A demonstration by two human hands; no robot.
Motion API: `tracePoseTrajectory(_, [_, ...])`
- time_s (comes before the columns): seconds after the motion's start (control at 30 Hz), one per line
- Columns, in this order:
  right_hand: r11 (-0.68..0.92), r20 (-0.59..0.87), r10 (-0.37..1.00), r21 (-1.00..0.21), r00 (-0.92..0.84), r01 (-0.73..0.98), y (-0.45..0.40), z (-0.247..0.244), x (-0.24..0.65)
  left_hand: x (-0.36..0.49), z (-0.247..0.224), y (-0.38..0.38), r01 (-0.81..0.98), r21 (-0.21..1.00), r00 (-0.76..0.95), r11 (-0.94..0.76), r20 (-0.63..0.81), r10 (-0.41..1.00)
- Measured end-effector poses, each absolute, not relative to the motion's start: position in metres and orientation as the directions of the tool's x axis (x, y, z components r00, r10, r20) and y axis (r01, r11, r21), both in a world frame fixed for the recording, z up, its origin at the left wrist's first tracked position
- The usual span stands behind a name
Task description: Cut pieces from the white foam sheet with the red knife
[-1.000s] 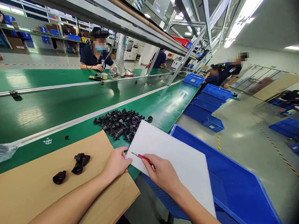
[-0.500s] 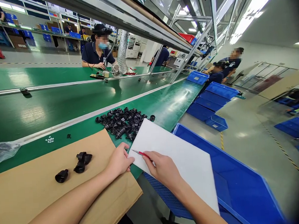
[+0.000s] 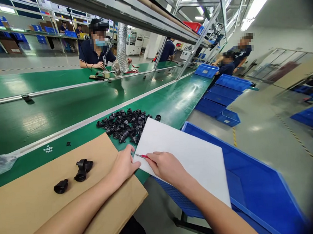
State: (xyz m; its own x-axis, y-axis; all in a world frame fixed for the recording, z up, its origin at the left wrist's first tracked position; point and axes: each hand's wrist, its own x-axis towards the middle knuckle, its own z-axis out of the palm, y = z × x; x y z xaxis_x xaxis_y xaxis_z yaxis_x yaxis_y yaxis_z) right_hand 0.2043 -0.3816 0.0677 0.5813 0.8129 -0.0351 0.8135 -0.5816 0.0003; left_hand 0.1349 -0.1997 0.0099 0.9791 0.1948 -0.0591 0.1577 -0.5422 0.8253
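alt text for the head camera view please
A bare right hand holds a slim red silver-tipped tool at a corner of a flat white rectangular sheet, the bare left hand at its edge. Beyond, small black rounded parts lie heaped on a green tabletop.

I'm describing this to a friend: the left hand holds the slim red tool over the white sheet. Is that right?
No: the head view shows the right hand holding the slim red tool over the white sheet, not the left hand.
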Motion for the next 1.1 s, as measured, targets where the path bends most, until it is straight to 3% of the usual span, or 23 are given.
tracePoseTrajectory(0.1, [-0.573,-0.069,0.818,-0.007,0.571,0.820,-0.381,0.071,0.207,0.140,0.016,-0.188,-0.168,0.657,0.976,-0.735,0.216,-0.030])
tracePoseTrajectory(0.2, [-0.564,-0.095,0.820,0.029,0.564,0.825,-0.381,0.079,0.208,0.145,0.017,-0.177,-0.233,0.639,0.972,-0.733,0.136,-0.191])
tracePoseTrajectory(0.53, [-0.530,-0.107,0.837,0.080,0.536,0.844,-0.383,0.089,0.217,0.146,0.019,-0.181,-0.100,0.580,0.987,-0.808,-0.046,-0.155])
tracePoseTrajectory(1.1, [-0.507,-0.115,0.858,-0.026,0.501,0.862,-0.401,0.088,0.233,0.149,0.025,-0.182,-0.105,0.575,0.978,-0.811,-0.087,-0.188])
